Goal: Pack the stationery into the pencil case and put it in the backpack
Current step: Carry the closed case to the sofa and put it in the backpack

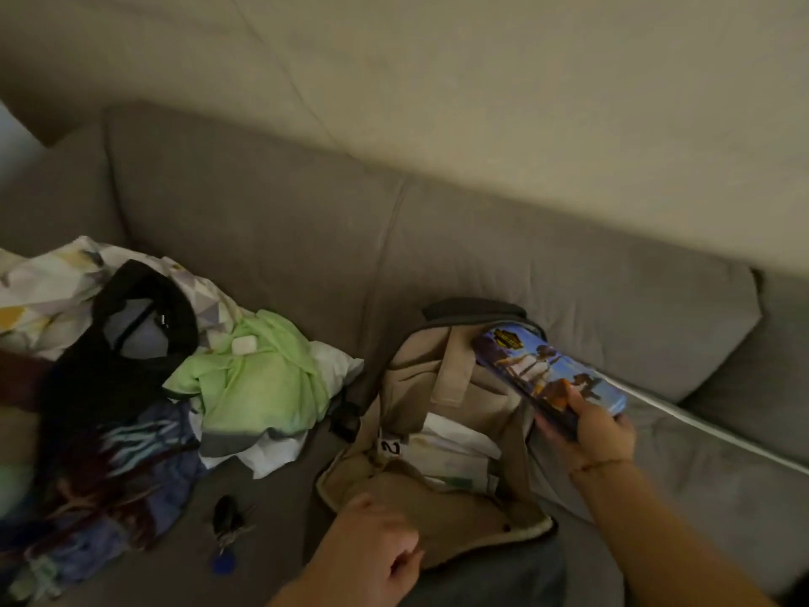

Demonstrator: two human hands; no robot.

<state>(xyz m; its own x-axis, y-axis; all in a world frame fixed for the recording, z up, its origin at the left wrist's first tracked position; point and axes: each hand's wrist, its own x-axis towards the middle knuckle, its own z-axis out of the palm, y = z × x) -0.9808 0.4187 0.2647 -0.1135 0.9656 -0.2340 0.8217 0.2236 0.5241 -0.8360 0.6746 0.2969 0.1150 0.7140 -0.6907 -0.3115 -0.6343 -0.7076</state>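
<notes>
A beige backpack (411,387) lies open on the grey sofa, with white papers showing inside its main compartment. My right hand (595,427) grips one end of a long blue pencil case (538,370) printed with cartoon figures, holding it tilted over the backpack's right rim. My left hand (372,545) is closed on the front flap of the backpack, pulling the opening wide. The case's lid looks closed; its contents are hidden.
A pile of clothes (245,378) with a green shirt, patterned fabric and a black bag (131,326) fills the sofa's left side. A bunch of keys (227,532) with a blue tag lies in front of the pile. The sofa backrest (306,221) rises behind the backpack.
</notes>
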